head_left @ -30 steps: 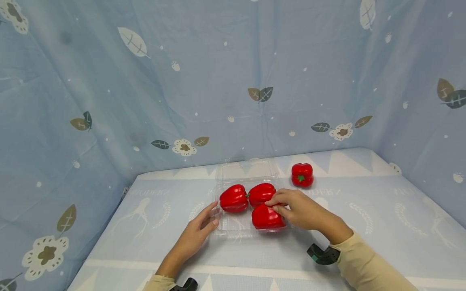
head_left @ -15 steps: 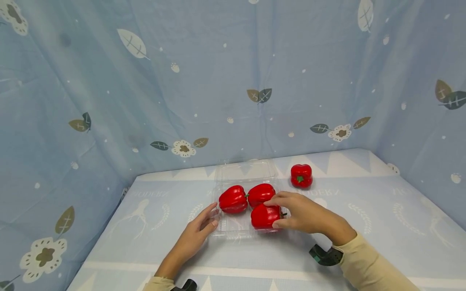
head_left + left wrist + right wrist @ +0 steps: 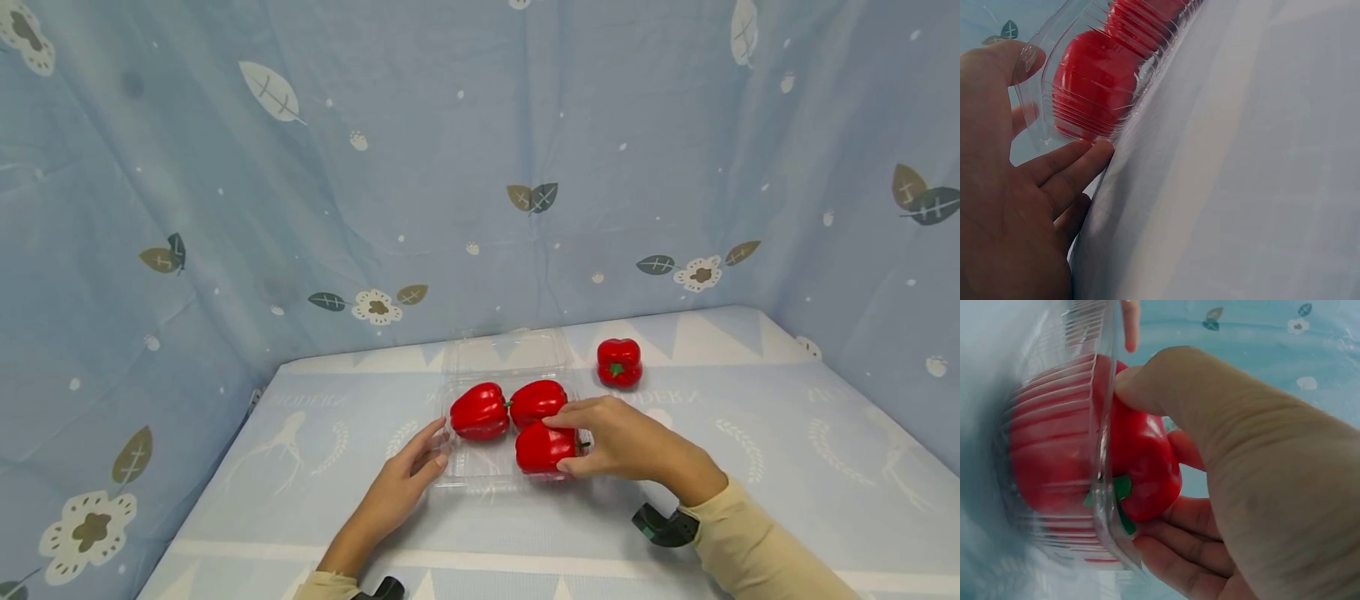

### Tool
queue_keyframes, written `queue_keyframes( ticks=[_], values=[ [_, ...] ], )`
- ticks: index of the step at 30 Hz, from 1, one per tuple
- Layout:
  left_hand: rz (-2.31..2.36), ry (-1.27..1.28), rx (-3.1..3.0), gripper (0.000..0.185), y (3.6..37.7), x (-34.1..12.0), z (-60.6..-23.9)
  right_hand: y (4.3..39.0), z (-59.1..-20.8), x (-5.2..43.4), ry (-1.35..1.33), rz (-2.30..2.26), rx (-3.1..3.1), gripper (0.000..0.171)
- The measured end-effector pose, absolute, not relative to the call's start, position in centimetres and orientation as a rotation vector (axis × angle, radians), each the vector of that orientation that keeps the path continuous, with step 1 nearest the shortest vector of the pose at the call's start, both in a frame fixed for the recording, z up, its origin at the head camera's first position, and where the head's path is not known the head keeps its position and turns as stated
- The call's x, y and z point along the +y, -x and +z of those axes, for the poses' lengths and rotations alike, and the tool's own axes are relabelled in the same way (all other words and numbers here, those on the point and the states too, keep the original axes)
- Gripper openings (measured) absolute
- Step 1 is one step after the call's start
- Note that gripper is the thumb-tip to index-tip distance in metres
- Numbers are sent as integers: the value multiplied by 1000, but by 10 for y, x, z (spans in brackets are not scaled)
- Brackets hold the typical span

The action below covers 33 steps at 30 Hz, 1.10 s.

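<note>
My right hand (image 3: 630,437) grips a red bell pepper (image 3: 538,450) at the front right of a clear plastic clamshell container (image 3: 480,460). In the right wrist view, the thumb lies on one side of this pepper and fingers on the other; its green stem (image 3: 1124,487) points toward the container's rim. Two more red bell peppers, a left one (image 3: 478,412) and a back right one (image 3: 537,400), lie inside with their stems meeting. My left hand (image 3: 397,487) touches the container's left side; in the left wrist view its fingertips (image 3: 1100,150) rest low against the ribbed wall.
The container's clear lid (image 3: 510,352) lies folded back toward the curtain (image 3: 465,150). A fourth-side neighbour, another red bell pepper (image 3: 619,363), stands on the patterned tablecloth (image 3: 315,500) behind my right hand.
My right thumb has slid down to the front of the pepper, so its stem shows now. The pepper has shifted slightly left. My left hand stays at the container's side.
</note>
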State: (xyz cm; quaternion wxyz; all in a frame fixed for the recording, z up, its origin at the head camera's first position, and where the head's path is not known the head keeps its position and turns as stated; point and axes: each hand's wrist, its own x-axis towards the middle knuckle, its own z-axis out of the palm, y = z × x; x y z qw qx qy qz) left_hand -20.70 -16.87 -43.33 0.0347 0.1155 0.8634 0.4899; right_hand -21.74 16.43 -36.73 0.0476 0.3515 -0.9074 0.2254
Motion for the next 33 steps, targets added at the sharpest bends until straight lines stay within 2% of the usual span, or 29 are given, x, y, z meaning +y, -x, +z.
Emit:
queue_keyframes(
  ticks=[20,28,33],
  values=[
    [1510,-379,2663,54,205,-171,-436,216,-369,168,-1044,906,-2810,50],
    [1508,-377,2668,53,205,-169,-434,217,-367,170,-1064,989,-2778,45],
    [1505,-368,2655,56,197,-164,-418,219,-367,174,-1031,1099,-2737,41]
  ],
)
